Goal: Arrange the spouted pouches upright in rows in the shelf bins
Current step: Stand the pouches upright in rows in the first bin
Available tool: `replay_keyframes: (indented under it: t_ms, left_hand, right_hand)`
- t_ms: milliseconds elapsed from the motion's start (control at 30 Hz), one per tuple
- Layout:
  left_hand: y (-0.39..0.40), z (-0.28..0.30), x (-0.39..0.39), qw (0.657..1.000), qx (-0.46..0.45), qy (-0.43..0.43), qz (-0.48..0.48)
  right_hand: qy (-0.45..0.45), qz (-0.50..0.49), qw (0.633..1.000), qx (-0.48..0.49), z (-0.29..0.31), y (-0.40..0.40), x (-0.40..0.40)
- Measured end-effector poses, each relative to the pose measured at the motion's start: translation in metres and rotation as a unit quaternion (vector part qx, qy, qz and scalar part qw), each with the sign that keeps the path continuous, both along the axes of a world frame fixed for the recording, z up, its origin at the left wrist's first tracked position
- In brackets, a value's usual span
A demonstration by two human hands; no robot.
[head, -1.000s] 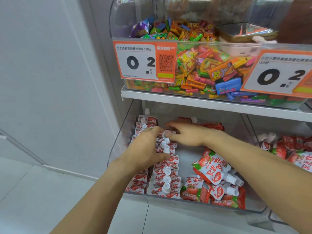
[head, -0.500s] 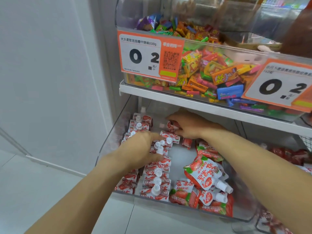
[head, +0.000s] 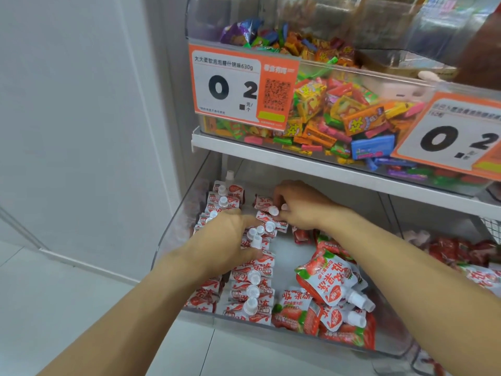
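R hand pinches pouch at bin center; L hand curls over 2nd row, grip unclear. Judgement: seat it spout-up, tight vs neighbors. Loose pile lower right.

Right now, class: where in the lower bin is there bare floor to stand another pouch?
A bare strip of bin floor runs between the upright rows on the left and the loose pile on the right. The back, around both hands, is crowded.

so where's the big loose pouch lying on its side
In the head view it lies right of the upright rows, in the lower bin's front right, the big pouch atop other loose pouches.
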State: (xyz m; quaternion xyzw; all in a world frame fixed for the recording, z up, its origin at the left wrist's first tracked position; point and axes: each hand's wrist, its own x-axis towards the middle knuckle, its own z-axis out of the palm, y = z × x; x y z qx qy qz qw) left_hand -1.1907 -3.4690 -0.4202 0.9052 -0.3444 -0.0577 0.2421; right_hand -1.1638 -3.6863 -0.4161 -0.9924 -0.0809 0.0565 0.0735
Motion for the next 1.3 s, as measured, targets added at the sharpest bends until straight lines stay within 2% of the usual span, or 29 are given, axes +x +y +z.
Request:
replay_keyframes:
  t_ms: [167,300,367,500,667,833,900,1000,1100,1300]
  left_hand:
    - [0.0,-0.001,-0.001,1.0,0.005,-0.002,-0.002]
    - [0.0,-0.002,0.001,1.0,-0.003,-0.003,-0.006]
    - [0.0,-0.002,0.002,1.0,-0.005,-0.004,-0.005]
    - [0.001,-0.003,0.002,1.0,-0.002,0.004,-0.004]
    - [0.0,0.001,0.0,1.0,0.006,0.001,0.009]
    - [0.0,0.003,-0.001,0.999,-0.002,0.006,0.033]
    - [0.001,0.003,-0.001,0.999,-0.002,0.014,0.038]
    - [0.0,0.004,-0.002,0.999,0.015,0.016,0.027]
    - [-0.001,0.006,-0.002,0.999,0.021,0.02,0.02]
    - [-0.002,0.006,-0.003,0.999,0.027,0.028,0.022]
  right_hand:
    - [0.011,-0.01,0.996,0.088,0.012,-0.01,-0.002]
    - [0.094,0.05,0.994,-0.017,0.001,0.001,-0.006]
    - [0.1,0.063,0.992,-0.041,-0.003,0.005,-0.005]
    - [0.051,0.066,0.994,0.067,0.002,-0.002,0.001]
    - [0.031,-0.009,0.982,0.185,0.0,-0.023,0.009]
    - [0.043,0.008,0.974,0.222,-0.012,-0.008,0.009]
    - [0.078,0.022,0.973,0.215,-0.008,-0.008,0.008]
    - [0.126,0.027,0.982,0.141,0.0,-0.018,0.006]
    - [0.129,0.004,0.987,0.091,0.001,-0.023,0.005]
    - [0.118,-0.01,0.99,0.083,0.011,-0.027,-0.004]
